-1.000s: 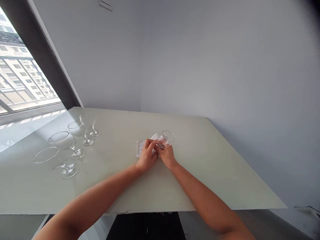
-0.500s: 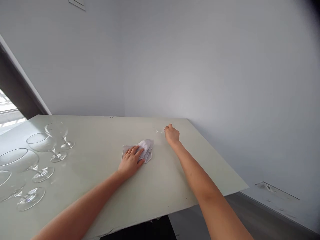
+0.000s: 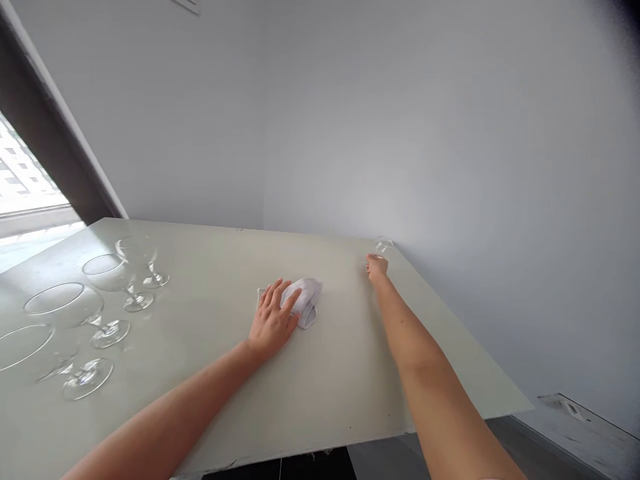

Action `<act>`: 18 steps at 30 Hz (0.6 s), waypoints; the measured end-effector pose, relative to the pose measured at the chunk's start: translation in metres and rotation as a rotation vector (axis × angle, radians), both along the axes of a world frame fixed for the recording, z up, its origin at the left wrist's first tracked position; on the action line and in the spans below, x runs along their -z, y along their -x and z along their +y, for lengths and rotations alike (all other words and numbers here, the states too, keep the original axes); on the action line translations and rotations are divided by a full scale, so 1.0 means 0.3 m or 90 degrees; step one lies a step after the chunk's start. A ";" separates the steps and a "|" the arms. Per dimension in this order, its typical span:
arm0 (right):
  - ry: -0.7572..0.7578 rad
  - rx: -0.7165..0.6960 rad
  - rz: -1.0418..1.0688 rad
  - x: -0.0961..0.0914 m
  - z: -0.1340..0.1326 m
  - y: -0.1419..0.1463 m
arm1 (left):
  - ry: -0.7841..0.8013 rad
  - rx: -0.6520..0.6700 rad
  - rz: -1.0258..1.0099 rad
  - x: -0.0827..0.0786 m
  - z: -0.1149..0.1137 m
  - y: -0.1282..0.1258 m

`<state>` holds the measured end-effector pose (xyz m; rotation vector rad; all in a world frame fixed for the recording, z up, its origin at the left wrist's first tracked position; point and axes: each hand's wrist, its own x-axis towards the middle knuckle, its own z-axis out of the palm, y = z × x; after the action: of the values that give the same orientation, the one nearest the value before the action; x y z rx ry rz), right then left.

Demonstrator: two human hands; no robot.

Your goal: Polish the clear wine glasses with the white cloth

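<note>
My left hand [image 3: 273,317] lies flat with fingers spread on a crumpled white cloth [image 3: 306,298] in the middle of the pale table [image 3: 325,373]. My right arm reaches far toward the table's back right corner. There my right hand [image 3: 377,265] is closed around the stem of a small clear stemmed glass [image 3: 383,245], which stands upright near the wall.
Several larger clear stemmed glasses [image 3: 103,280] stand in a row along the table's left side. A window [image 3: 20,173] with a dark frame is at the far left. Grey walls meet behind the table; its right edge drops to the floor.
My right hand has carried the small glass away from the cloth to the back right corner. My left hand let go of the glass and now rests flat on the cloth.
</note>
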<state>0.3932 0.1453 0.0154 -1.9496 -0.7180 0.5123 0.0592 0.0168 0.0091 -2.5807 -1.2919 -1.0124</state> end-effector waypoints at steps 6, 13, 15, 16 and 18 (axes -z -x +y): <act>-0.050 0.038 0.053 0.036 0.006 -0.058 | -0.047 -0.012 0.033 -0.017 -0.011 -0.003; -0.102 0.021 0.098 0.040 -0.018 -0.072 | -0.138 -0.007 0.073 -0.012 -0.007 -0.003; -0.110 0.019 0.100 0.031 -0.050 -0.070 | -0.148 -0.003 0.091 -0.014 -0.008 0.000; -0.117 0.017 0.098 0.023 -0.069 -0.072 | -0.149 0.002 0.099 -0.016 -0.008 0.002; -0.130 -0.008 0.089 -0.008 -0.108 -0.081 | -0.147 0.015 0.108 -0.017 -0.010 0.004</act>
<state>0.4175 0.1129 0.0178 -1.7028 -0.6665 0.5544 0.0580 0.0139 0.0142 -2.4508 -1.0418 -0.8657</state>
